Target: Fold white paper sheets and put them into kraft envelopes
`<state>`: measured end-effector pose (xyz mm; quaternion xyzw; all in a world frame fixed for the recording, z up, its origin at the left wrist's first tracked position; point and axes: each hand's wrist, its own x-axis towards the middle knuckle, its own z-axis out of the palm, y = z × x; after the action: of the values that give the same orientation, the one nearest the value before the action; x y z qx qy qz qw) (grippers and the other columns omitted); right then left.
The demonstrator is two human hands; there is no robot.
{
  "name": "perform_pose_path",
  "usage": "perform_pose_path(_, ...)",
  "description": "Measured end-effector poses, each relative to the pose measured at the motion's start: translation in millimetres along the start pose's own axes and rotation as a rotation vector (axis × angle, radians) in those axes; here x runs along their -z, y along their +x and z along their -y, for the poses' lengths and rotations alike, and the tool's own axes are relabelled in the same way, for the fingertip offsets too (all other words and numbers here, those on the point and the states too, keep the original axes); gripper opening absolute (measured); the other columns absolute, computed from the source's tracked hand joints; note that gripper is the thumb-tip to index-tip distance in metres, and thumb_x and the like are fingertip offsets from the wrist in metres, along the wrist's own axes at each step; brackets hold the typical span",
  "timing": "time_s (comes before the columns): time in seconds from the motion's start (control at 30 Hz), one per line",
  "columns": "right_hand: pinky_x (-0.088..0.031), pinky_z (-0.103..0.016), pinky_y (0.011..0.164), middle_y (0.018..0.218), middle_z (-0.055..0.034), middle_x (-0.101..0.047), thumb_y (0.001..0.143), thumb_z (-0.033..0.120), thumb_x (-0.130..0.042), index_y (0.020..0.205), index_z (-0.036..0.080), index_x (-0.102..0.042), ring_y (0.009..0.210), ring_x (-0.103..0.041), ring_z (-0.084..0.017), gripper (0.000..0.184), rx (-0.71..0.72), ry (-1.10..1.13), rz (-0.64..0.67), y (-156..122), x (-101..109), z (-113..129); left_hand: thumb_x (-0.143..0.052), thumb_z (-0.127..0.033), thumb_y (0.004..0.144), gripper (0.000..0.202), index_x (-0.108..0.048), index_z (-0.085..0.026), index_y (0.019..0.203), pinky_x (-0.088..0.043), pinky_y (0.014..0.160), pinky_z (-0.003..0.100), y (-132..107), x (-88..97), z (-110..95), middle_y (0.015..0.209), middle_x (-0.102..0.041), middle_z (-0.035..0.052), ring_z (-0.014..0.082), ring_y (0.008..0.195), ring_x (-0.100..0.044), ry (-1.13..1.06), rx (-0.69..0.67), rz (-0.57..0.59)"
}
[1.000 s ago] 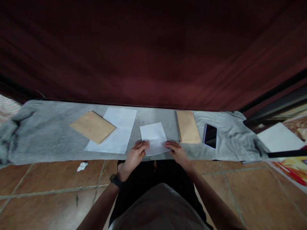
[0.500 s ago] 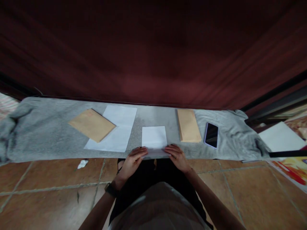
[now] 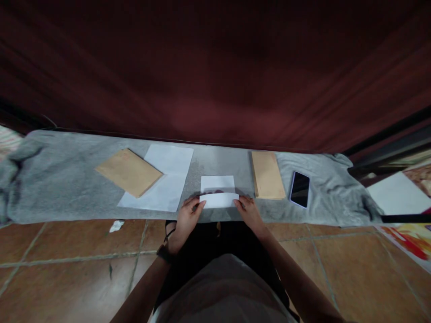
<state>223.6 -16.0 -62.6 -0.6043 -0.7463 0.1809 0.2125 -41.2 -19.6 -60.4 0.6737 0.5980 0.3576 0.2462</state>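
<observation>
A small white sheet of paper (image 3: 217, 184) lies on the grey cloth (image 3: 60, 184) in front of me, its near part lifted and folded up over the rest. My left hand (image 3: 186, 220) pinches the left end of that raised flap. My right hand (image 3: 248, 214) pinches the right end. Both hands are closed on the paper's near edge.
Left of the sheet, a brown envelope (image 3: 129, 172) rests on larger white sheets (image 3: 164, 179). A second brown envelope (image 3: 267, 175) and a dark phone (image 3: 299, 189) lie to the right. A dark red curtain hangs behind. A white scrap (image 3: 116, 225) lies on the tiled floor.
The paper was squared up in front of me, then its near edge was lifted and folded away from me over the far part. Both hands moved forward with it.
</observation>
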Motion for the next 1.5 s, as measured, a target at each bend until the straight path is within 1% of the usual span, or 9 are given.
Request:
perform_pose_path(0.1,-0.047,-0.026,0.081,0.092,-0.0052,-0.077,0.104,0.032,-0.049,0.089,0.021,-0.071,0.085,-0.070,-0.018,0.029,-0.111,-0.090,0.045,10,0,10,-0.057,-0.040,0.096,0.026,-0.069,-0.021,0.084,-0.052,0.076,0.028,10,-3.7,-5,0.088,-0.074,0.0035,0.0179,0.082,-0.069,0.061,0.110,0.006)
perform_pose_path(0.23,-0.046,-0.023,0.076,0.090,-0.0062,-0.079,0.103,0.034,-0.050,0.094,0.021,-0.072,0.083,-0.073,-0.017,0.028,-0.265,-0.235,0.099,22,2,23,-0.056,-0.042,0.097,0.027,-0.071,-0.021,0.089,-0.047,0.066,0.027,25,-5.2,-18,0.085,-0.075,0.0044,0.0180,0.074,-0.069,0.286,0.267,0.058)
perform_pose_path(0.33,-0.048,-0.024,0.072,0.089,-0.0071,-0.079,0.104,0.040,-0.048,0.098,0.022,-0.074,0.081,-0.074,-0.019,0.031,-0.354,-0.307,0.140,30,4,29,-0.052,-0.045,0.099,0.031,-0.072,-0.022,0.094,-0.045,0.064,0.028,35,-5.7,-29,0.087,-0.077,0.0059,0.0202,0.076,-0.071,0.437,0.343,0.127)
perform_pose_path(0.47,-0.051,-0.026,0.072,0.090,-0.0073,-0.079,0.103,0.044,-0.046,0.102,0.024,-0.074,0.084,-0.075,-0.021,0.035,-0.397,-0.331,0.172,39,6,31,-0.048,-0.047,0.100,0.035,-0.073,-0.022,0.101,-0.047,0.067,0.029,44,-8.2,-35,0.094,-0.078,0.0088,0.0231,0.082,-0.073,0.560,0.376,0.169)
perform_pose_path(0.7,-0.052,-0.027,0.078,0.092,-0.0071,-0.079,0.103,0.048,-0.045,0.102,0.024,-0.074,0.087,-0.075,-0.021,0.038,-0.406,-0.371,0.157,52,4,33,-0.041,-0.047,0.102,0.041,-0.072,-0.022,0.109,-0.050,0.072,0.031,54,-10.0,-40,0.096,-0.077,0.0115,0.0255,0.087,-0.074,0.616,0.423,0.187)
perform_pose_path(0.9,-0.052,-0.033,0.085,0.095,-0.0110,-0.078,0.105,0.049,-0.040,0.105,0.022,-0.073,0.089,-0.075,-0.023,0.042,-0.407,-0.409,0.160,63,4,34,-0.037,-0.048,0.103,0.044,-0.070,-0.021,0.114,-0.050,0.074,0.033,63,-13.5,-38,0.094,-0.077,0.0129,0.0269,0.088,-0.074,0.640,0.429,0.175)
perform_pose_path(1.23,-0.046,-0.038,0.094,0.096,-0.0140,-0.077,0.106,0.045,-0.041,0.107,0.019,-0.067,0.092,-0.073,-0.025,0.038,-0.339,-0.425,0.069,72,-6,29,-0.033,-0.049,0.103,0.047,-0.068,-0.019,0.113,-0.051,0.071,0.035,70,-20.2,-34,0.089,-0.076,0.0147,0.0297,0.086,-0.075,0.701,0.413,0.154)
perform_pose_path(1.4,-0.042,-0.046,0.099,0.104,-0.0170,-0.073,0.104,0.040,-0.045,0.110,0.015,-0.065,0.102,-0.067,-0.030,0.032,-0.305,-0.367,-0.052,69,-8,28,-0.031,-0.047,0.104,0.049,-0.064,-0.015,0.121,-0.052,0.074,0.034,68,-21.1,-37,0.088,-0.076,0.0169,0.0294,0.089,-0.074,0.744,0.395,0.170)
perform_pose_path(1.5,-0.041,-0.048,0.101,0.117,-0.0191,-0.069,0.104,0.035,-0.044,0.119,0.014,-0.063,0.113,-0.061,-0.032,0.032,-0.177,-0.301,-0.143,64,-12,34,-0.030,-0.046,0.105,0.049,-0.064,-0.014,0.121,-0.052,0.074,0.035,67,-21.8,-37,0.089,-0.076,0.0179,0.0296,0.088,-0.075,0.748,0.380,0.178)
